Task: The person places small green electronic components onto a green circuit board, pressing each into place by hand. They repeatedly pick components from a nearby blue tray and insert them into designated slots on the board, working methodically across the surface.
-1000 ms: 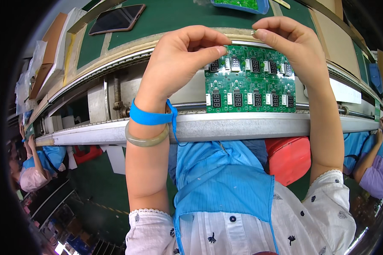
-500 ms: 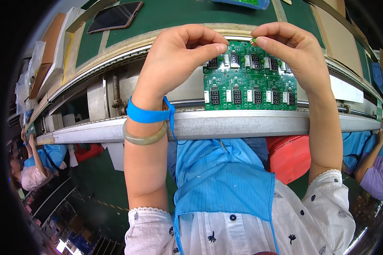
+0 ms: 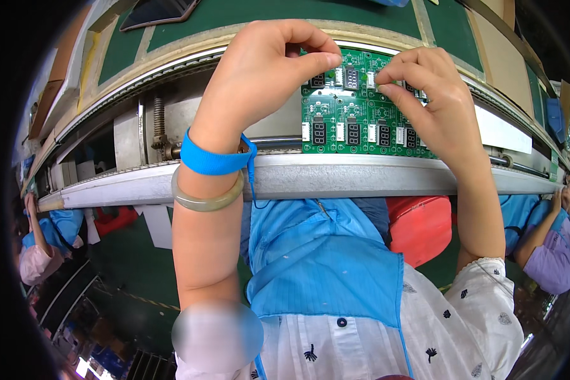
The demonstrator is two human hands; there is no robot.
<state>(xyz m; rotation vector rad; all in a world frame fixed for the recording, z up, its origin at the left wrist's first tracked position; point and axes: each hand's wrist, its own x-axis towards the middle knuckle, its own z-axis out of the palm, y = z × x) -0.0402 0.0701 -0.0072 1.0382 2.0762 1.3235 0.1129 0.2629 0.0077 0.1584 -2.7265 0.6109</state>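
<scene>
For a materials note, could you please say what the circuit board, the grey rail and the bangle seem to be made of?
Circuit board: probably coated laminate, smooth green with white print.
Grey rail: likely metal, dull with a silvery sheen.
Bangle: perhaps stone or glass, glossy and greenish.

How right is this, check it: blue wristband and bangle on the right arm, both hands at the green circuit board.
Wrong arm: the head view shows the blue wristband and bangle on the left arm. Left hand and right hand are at the green circuit board.
</scene>
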